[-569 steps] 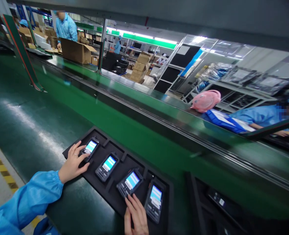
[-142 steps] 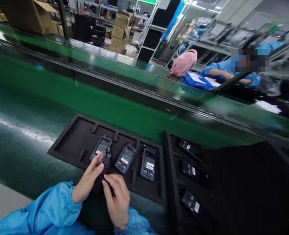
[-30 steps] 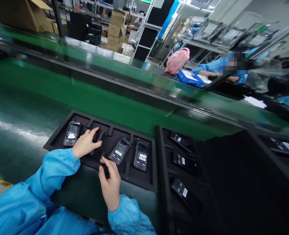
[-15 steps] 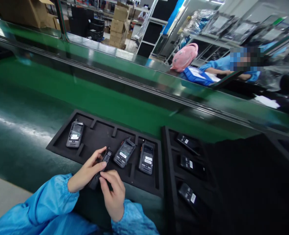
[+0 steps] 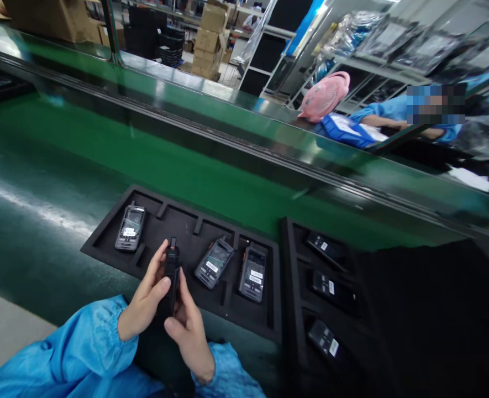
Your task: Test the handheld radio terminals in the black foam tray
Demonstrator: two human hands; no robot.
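Between my two hands a black handheld radio (image 5: 171, 271) stands edge-on, its stubby antenna pointing away from me. My left hand (image 5: 148, 301) is closed on its left side, thumb on the near face. Fingers of my right hand (image 5: 189, 330) wrap its right side lower down. Just beyond lies a black foam tray (image 5: 178, 219). In it rest a radio (image 5: 130, 228) at the left, a tilted radio (image 5: 214, 262) right of my hands, and another radio (image 5: 253, 273) at the right end. White labels mark these three.
A second black foam tray (image 5: 288, 276) on the right holds several radios, partly under a dark sheet (image 5: 438, 309). Behind runs a green conveyor belt (image 5: 186, 160) with a metal rail. Across it are a pink fan (image 5: 325, 97), a blue bin (image 5: 343, 131) and a co-worker's arm (image 5: 383, 120).
The radio in my hands has turned from slanted to nearly upright, antenna now showing. My right hand has shifted from a pinch at its side to a grip along its right edge.
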